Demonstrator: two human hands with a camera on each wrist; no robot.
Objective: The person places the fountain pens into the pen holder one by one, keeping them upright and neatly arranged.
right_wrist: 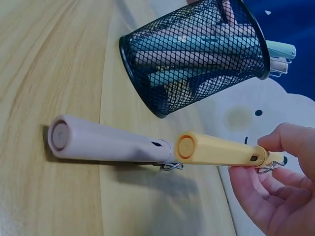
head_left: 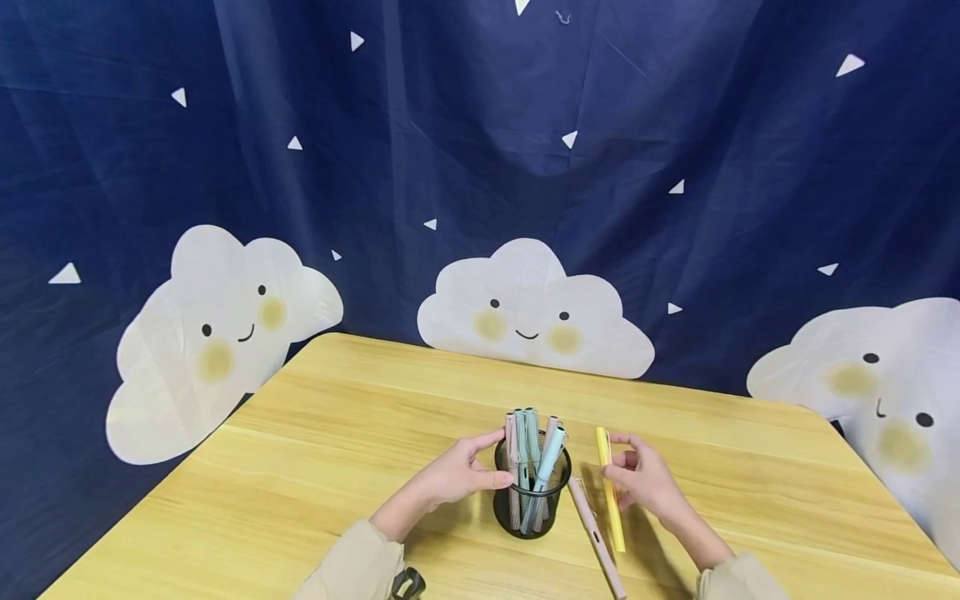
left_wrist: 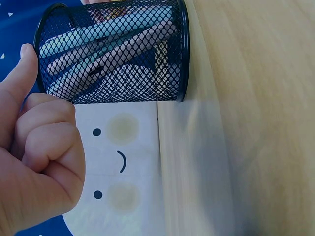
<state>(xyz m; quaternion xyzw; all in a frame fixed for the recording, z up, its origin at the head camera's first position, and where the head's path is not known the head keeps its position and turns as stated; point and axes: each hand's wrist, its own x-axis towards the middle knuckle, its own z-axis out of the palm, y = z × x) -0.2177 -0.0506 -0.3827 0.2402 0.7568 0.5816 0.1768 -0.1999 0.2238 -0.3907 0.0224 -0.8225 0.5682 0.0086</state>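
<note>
A black mesh pen holder stands upright on the table, holding several pale green, pale blue and dusty pink pens. My left hand grips it at the rim, thumb on the near side and forefinger farther back. To the right, my right hand pinches a yellow pen near its clip end, between thumb and fingers. The right wrist view shows the yellow pen with its plain end toward the camera. Between holder and yellow pen, a dusty pink pen lies on the table.
The light wood table runs back to a dark blue curtain printed with white clouds and triangles. A small black object shows by the left sleeve at the bottom edge.
</note>
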